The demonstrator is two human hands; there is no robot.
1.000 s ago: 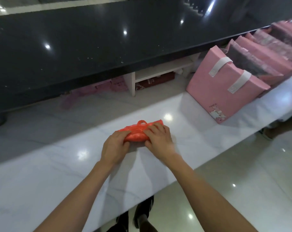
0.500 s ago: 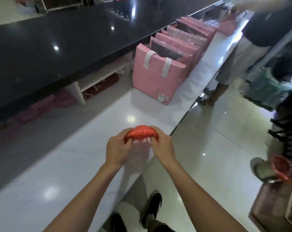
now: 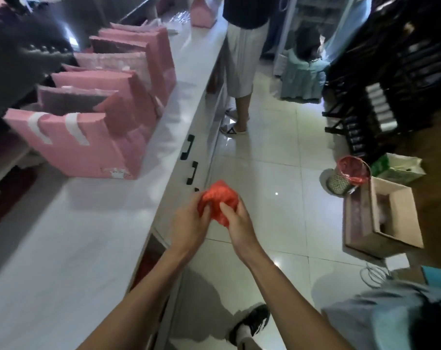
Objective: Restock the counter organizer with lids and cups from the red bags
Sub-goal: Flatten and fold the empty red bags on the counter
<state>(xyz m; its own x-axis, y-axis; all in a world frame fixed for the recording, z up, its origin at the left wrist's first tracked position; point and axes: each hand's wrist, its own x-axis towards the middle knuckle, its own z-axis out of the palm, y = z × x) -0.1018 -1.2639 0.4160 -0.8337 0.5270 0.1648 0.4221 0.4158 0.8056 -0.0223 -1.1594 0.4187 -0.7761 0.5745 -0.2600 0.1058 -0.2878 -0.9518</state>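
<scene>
Red plastic bag (image 3: 219, 198) balled between left hand (image 3: 189, 223) and right hand (image 3: 235, 223), both clamped on it; best compress tight, then bin.

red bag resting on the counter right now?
No. Both the left hand and the right hand hold the crumpled red bag over the floor tiles, beyond the counter edge.

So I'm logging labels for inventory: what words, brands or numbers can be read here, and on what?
None can be read.
Front pink bag: a small printed picture at its lower corner, too blurred to read.
Green and white bag on the floor: print too blurred.
Crumpled red bag in both hands: no print visible.
</scene>
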